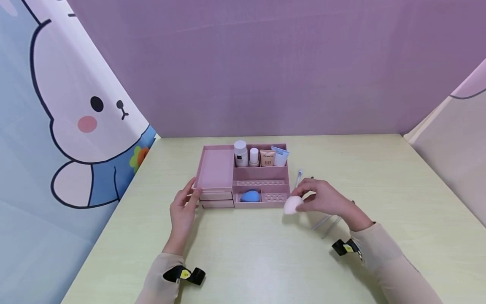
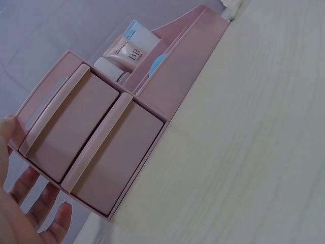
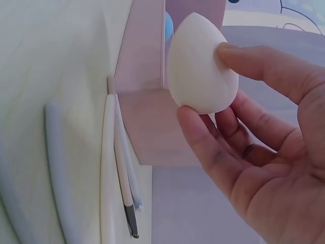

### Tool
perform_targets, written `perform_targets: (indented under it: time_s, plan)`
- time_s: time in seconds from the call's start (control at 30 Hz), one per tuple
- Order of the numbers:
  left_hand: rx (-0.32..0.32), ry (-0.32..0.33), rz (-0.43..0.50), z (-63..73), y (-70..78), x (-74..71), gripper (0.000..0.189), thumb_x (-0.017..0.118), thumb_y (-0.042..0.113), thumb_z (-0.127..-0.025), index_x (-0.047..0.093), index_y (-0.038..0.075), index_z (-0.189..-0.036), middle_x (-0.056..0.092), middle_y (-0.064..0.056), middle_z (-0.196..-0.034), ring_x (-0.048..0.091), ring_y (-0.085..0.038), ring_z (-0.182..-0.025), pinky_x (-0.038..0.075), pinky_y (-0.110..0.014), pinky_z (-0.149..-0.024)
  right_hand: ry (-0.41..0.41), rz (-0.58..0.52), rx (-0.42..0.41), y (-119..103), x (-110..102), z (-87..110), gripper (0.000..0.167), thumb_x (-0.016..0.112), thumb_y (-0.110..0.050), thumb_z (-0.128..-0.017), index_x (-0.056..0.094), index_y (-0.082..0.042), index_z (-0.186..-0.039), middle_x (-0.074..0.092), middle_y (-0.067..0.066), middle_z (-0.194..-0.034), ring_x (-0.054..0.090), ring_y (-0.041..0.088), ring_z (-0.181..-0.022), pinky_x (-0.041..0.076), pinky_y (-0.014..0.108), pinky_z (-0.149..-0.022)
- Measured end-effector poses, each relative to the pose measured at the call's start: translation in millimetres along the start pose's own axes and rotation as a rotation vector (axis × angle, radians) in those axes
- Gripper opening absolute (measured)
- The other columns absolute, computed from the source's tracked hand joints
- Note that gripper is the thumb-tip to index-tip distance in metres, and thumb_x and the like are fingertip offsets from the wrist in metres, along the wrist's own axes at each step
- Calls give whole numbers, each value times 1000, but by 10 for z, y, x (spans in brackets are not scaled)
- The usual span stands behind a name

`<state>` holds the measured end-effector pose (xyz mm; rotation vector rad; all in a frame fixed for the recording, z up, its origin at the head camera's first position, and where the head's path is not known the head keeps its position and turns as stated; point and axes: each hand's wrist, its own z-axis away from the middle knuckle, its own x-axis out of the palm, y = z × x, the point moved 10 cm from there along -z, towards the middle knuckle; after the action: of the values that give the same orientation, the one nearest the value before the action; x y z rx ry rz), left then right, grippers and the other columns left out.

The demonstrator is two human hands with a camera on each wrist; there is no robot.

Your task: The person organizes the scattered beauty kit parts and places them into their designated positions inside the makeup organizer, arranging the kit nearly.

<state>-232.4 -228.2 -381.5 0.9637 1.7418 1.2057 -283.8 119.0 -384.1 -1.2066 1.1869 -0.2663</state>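
A pink desktop organizer stands on the table, with two drawers at its front left. My left hand rests against its left side, thumb near the top front corner; in the left wrist view the fingers lie along the side wall. Between thumb and fingers my right hand pinches a white makeup sponge, held just off the organizer's front right corner. A blue makeup sponge lies in the front middle compartment. To its right is a compartment with a dotted floor.
In the organizer's back row stand a white bottle, a smaller white-capped bottle, a BB cream tube and a light blue tube. Several thin brush-like sticks lie on the table right of the organizer, below my right hand.
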Motion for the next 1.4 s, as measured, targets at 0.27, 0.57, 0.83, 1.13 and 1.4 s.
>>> perform_targets:
  time_s: [0.27, 0.57, 0.83, 1.13, 1.4]
  plan:
    - [-10, 14, 30, -124, -373, -6, 39, 64, 13, -98, 62, 12, -138, 58, 9, -97, 57, -3, -84, 55, -20, -70, 63, -26, 2, -16, 13, -69, 30, 83, -2, -79, 70, 5, -105, 63, 11, -99, 59, 25, -93, 59, 31, -79]
    - [27, 18, 20, -125, -372, -3, 39, 65, 15, -98, 62, 12, -137, 59, 4, -98, 57, -6, -85, 56, -22, -69, 100, -13, 39, 30, 50, -150, 27, 83, -7, -79, 71, 0, -103, 64, 8, -97, 60, 24, -91, 58, 27, -77]
    - [-1, 2, 20, -69, -211, -2, 39, 63, 12, -99, 60, 7, -137, 58, 6, -97, 56, -4, -84, 56, -22, -71, 145, 18, 25, 18, 69, -232, 26, 83, -9, -80, 73, 1, -102, 63, 7, -91, 59, 23, -86, 55, 22, -66]
    - [16, 16, 35, -130, -368, -4, 38, 65, 16, -98, 63, 12, -136, 58, 4, -98, 57, -6, -84, 56, -22, -70, 192, 74, 20, -24, 92, -307, 24, 83, -9, -80, 73, 2, -99, 63, 4, -86, 62, 22, -83, 55, 24, -68]
    - [20, 17, 29, -126, -366, -2, 38, 65, 15, -99, 63, 12, -136, 58, 3, -98, 56, -7, -84, 56, -22, -70, 239, 217, -64, -172, 175, -355, 21, 84, -7, -78, 70, 2, -89, 62, 5, -81, 61, 21, -75, 53, 24, -64]
